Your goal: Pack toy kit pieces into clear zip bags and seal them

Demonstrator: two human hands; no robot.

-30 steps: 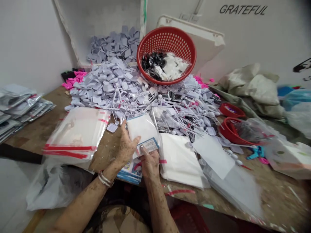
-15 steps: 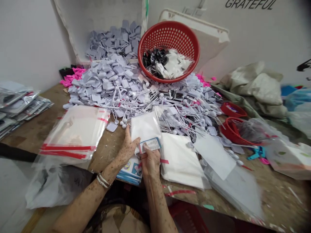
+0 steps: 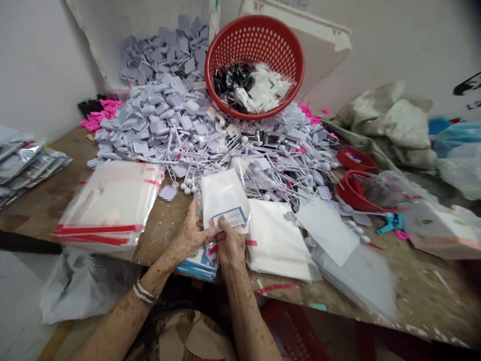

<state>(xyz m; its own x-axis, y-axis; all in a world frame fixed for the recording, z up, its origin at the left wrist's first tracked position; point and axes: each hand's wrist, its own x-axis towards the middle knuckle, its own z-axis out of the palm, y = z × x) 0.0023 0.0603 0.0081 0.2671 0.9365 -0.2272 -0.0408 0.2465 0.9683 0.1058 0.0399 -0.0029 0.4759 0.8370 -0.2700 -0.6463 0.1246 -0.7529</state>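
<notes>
Both hands meet at the near end of a clear plastic bag (image 3: 221, 188) with a white sheet in it, at the table's front edge. My left hand (image 3: 191, 233) grips the bag's left side, its thumb by the lower corner. My right hand (image 3: 230, 245) pinches the near edge, thumb pressed on a blue-bordered card (image 3: 233, 218). Whether the card is wholly inside the bag I cannot tell. Below the hands lies a stack of blue-edged picture cards (image 3: 199, 265), partly hidden by my left wrist. To the right rests a stack of white-filled bags (image 3: 278, 240).
Pale lavender plastic pieces (image 3: 158, 120) heap up across the back. A red basket (image 3: 259, 45) of black and white packets sits on them. Clear red-striped bags (image 3: 108, 200) lie left; frosted sheets (image 3: 361, 276) and small red baskets (image 3: 355, 193) are at right.
The camera view has shifted slightly. My left hand has slid down the bag toward my right hand. The card now sits farther up against the white sheet.
</notes>
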